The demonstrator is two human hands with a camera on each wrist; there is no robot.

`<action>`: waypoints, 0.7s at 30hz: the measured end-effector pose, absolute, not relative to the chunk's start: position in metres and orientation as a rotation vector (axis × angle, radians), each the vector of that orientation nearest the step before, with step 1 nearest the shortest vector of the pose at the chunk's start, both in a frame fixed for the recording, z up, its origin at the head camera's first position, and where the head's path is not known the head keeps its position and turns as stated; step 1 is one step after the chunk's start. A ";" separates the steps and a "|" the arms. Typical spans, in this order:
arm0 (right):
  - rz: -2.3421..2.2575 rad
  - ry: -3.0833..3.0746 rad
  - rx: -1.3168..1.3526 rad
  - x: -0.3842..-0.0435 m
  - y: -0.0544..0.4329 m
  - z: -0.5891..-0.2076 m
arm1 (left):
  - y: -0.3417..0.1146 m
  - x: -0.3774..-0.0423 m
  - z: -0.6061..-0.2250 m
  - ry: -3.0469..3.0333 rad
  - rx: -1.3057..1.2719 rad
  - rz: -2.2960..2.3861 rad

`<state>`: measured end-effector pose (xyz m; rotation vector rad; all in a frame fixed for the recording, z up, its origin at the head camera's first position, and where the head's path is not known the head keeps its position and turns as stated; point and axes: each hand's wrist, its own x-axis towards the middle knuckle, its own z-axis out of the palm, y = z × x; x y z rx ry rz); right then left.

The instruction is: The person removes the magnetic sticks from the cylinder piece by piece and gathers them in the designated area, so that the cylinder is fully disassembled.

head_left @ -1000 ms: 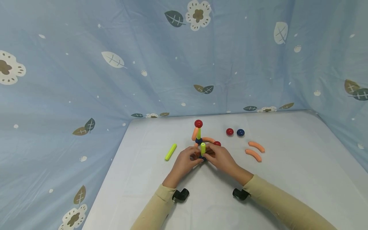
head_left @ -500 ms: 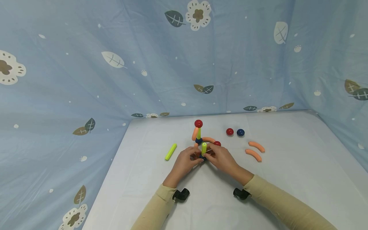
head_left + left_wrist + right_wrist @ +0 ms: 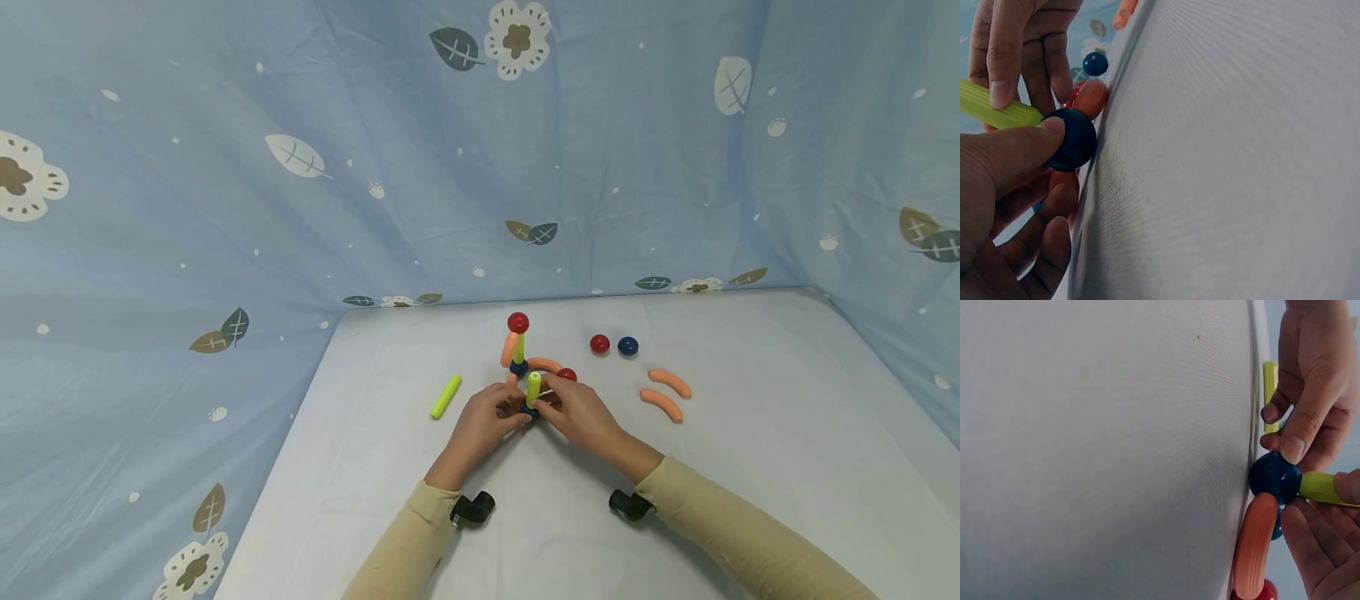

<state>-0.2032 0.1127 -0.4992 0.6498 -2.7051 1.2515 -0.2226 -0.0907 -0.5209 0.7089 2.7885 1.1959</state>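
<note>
My left hand point(image 3: 483, 421) holds a navy ball point(image 3: 1075, 147) low over the white table, its thumb pressed on the side. From that ball a yellow-green rod point(image 3: 533, 390) stands up, and my right hand point(image 3: 581, 412) pinches it between thumb and fingers. An orange curved piece point(image 3: 1254, 547) joins the same ball in the right wrist view. Just behind the hands, a second navy ball point(image 3: 518, 367) carries an upright green rod topped by a red ball point(image 3: 518, 322). Orange curved pieces branch from there, one point(image 3: 544, 364) reaching another red ball point(image 3: 567, 375).
A loose yellow-green rod point(image 3: 446, 397) lies left of the hands. At the back right are a red ball point(image 3: 599, 344) and a navy ball point(image 3: 627, 346). Two orange curved pieces point(image 3: 669, 383) lie to the right. A blue patterned cloth point(image 3: 450, 167) hangs behind the table.
The upright green rod in my right hand has leaned slightly to the right. Both hands keep almost the same place, and the other pieces have not moved.
</note>
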 end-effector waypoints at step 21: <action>1.353 -2.711 0.628 -0.202 0.113 -0.496 | -0.091 -0.222 -0.520 2.783 0.703 1.191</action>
